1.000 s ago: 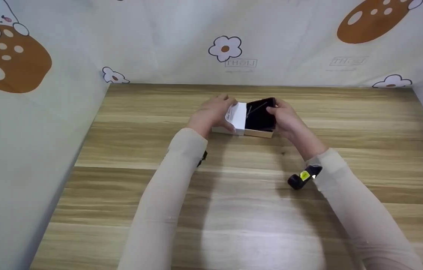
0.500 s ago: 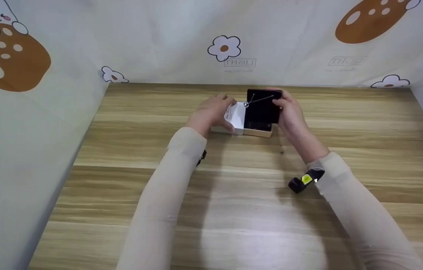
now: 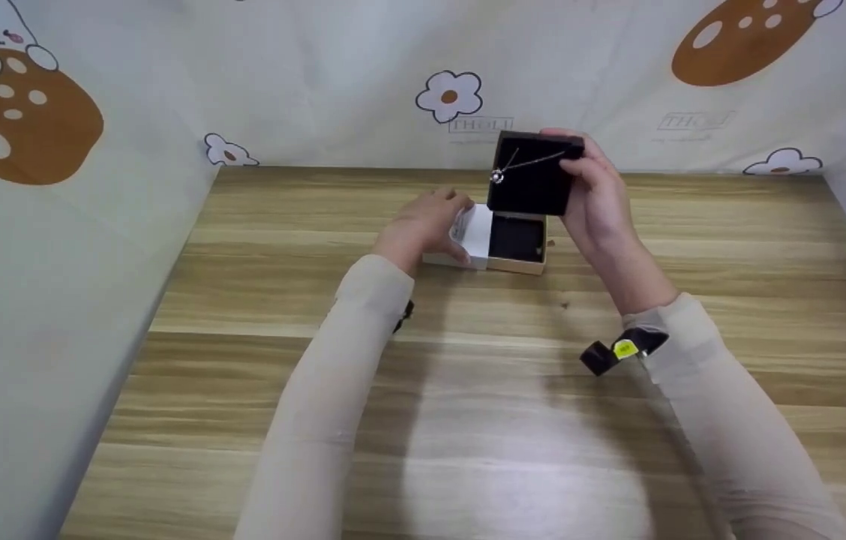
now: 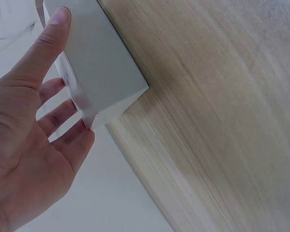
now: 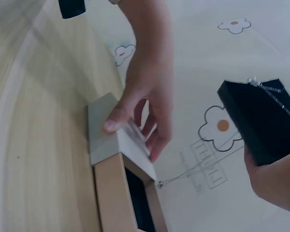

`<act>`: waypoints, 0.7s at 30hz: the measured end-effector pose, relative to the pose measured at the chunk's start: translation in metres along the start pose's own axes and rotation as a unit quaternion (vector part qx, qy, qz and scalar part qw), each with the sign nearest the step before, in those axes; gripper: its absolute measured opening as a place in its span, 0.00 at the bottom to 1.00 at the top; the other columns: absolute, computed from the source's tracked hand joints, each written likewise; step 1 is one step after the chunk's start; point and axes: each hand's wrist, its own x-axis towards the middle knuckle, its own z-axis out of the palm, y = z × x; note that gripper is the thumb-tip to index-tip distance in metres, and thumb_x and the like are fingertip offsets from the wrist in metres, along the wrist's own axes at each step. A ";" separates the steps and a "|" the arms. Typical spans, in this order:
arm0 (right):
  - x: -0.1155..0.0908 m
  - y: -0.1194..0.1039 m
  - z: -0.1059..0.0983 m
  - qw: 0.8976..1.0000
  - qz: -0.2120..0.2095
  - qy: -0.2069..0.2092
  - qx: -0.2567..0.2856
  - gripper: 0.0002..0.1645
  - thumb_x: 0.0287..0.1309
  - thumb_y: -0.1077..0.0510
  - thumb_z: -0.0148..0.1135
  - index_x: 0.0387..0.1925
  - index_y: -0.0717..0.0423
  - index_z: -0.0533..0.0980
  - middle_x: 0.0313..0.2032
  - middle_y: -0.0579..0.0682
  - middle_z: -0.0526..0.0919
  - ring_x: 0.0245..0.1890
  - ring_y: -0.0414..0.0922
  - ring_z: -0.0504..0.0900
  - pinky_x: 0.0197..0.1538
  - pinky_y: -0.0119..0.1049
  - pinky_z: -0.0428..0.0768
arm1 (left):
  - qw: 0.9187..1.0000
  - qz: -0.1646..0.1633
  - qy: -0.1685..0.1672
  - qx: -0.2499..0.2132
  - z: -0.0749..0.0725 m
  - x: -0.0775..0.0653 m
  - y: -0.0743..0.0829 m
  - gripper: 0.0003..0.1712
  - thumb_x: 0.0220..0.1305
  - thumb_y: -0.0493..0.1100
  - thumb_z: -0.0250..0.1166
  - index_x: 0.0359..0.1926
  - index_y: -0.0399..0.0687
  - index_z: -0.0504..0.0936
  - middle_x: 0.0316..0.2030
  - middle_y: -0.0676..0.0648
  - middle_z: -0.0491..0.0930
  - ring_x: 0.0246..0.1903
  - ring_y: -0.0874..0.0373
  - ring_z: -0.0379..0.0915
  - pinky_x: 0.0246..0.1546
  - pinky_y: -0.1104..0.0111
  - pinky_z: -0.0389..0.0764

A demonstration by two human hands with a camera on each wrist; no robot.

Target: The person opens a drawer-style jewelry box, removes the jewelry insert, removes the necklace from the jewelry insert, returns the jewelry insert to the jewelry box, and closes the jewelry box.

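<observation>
My right hand (image 3: 603,199) holds a black jewelry pad (image 3: 535,191) above the box, thumb on its face. A silver necklace (image 3: 497,176) with a small round pendant lies across the pad. In the right wrist view, a thin chain (image 5: 188,171) hangs from behind the pad toward the box's edge. My left hand (image 3: 423,225) grips the white box sleeve (image 4: 99,63) between thumb and fingers. From the sleeve's right end sticks out a tan drawer (image 5: 116,193) with a dark inside; it rests on the table.
The wood-grain table (image 3: 303,390) stretches to a pale curtain (image 3: 348,90) printed with flowers, close behind the box. Curtain also hangs along the left side. A black wrist camera (image 3: 599,358) sits on my right forearm.
My right hand has lifted the black pad out of the drawer, up and slightly right, uncovering the drawer's dark inside. The left hand and the sleeve have stayed in place.
</observation>
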 end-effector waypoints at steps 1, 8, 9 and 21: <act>0.000 -0.001 0.002 1.000 -0.008 -0.008 0.010 0.24 0.67 0.69 0.35 0.48 0.53 0.78 0.48 0.52 0.80 0.46 0.47 0.83 0.47 0.41 0.84 | 1.000 -0.001 0.000 -0.001 0.000 0.000 0.000 0.49 0.47 0.54 0.80 0.69 0.50 0.68 0.66 0.44 0.67 0.65 0.45 0.65 0.69 0.55 0.68; -0.004 -0.006 0.011 1.000 -0.022 -0.007 -0.006 0.25 0.66 0.68 0.35 0.46 0.50 0.79 0.47 0.50 0.80 0.47 0.46 0.82 0.47 0.40 0.82 | 1.000 -0.002 -0.003 0.002 0.001 0.000 0.001 0.49 0.49 0.53 0.80 0.70 0.50 0.67 0.66 0.45 0.67 0.65 0.46 0.64 0.69 0.56 0.69; -0.004 -0.007 0.012 1.000 -0.019 -0.007 -0.011 0.25 0.66 0.68 0.35 0.46 0.50 0.79 0.47 0.50 0.80 0.47 0.46 0.81 0.47 0.40 0.82 | 1.000 -0.003 -0.003 0.002 0.001 -0.001 0.001 0.49 0.49 0.54 0.79 0.70 0.50 0.67 0.66 0.45 0.67 0.65 0.46 0.64 0.69 0.56 0.69; -0.003 -0.020 0.018 0.998 -0.015 -0.019 -0.053 0.26 0.66 0.70 0.36 0.46 0.50 0.80 0.48 0.50 0.79 0.48 0.46 0.79 0.47 0.39 0.82 | 1.000 0.001 -0.011 0.002 0.002 -0.004 0.001 0.53 0.52 0.58 0.76 0.74 0.52 0.61 0.69 0.43 0.62 0.69 0.46 0.59 0.71 0.54 0.66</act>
